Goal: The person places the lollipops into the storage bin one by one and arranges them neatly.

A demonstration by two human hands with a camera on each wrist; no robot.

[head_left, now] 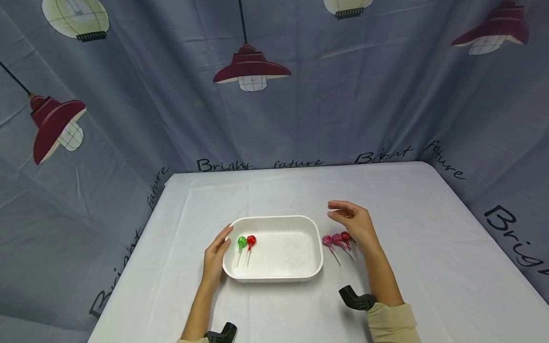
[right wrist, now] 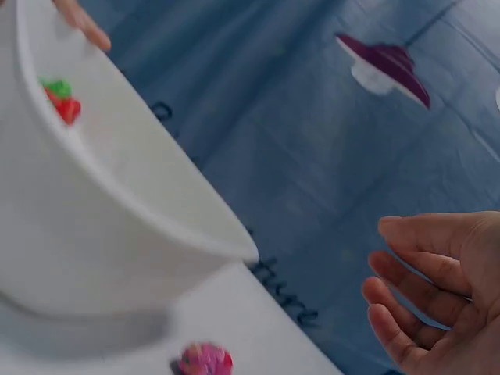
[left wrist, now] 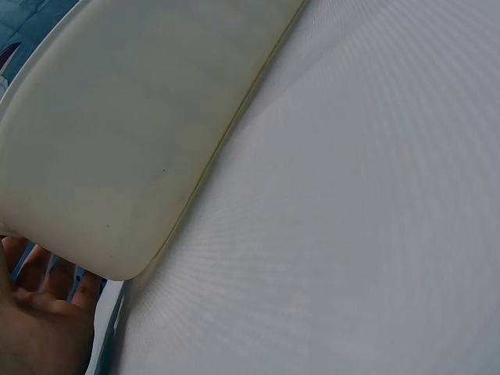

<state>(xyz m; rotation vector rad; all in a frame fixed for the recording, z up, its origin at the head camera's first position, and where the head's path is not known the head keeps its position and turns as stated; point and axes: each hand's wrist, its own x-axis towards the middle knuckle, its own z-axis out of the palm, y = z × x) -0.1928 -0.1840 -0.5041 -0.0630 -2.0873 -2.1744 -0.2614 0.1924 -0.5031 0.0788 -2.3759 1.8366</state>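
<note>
Lying in one white tray (head_left: 279, 250) near its left edge are two sweets, one green lollipop (head_left: 242, 241) and one red lollipop (head_left: 251, 240), heads toward the tray's far edge. Just beside the tray's right edge, on the table, at least three more show: two pink lollipops (head_left: 337, 239) and a second red lollipop (head_left: 345, 236); the right arm partly covers this group, so there may be another. The left hand (head_left: 216, 257) touches the tray's left edge, fingers extended. The right hand (head_left: 352, 221) hovers near the loose group, holding nothing, fingers gently bent, thumb narrowly parted. The white-covered table (head_left: 296, 312) bears the tray well apart from its far edge. Beyond hangs a grey-blue curtain (head_left: 364, 105), printed with three dark red lamps (head_left: 252, 64) and two pale bulbs (head_left: 76, 16).
</note>
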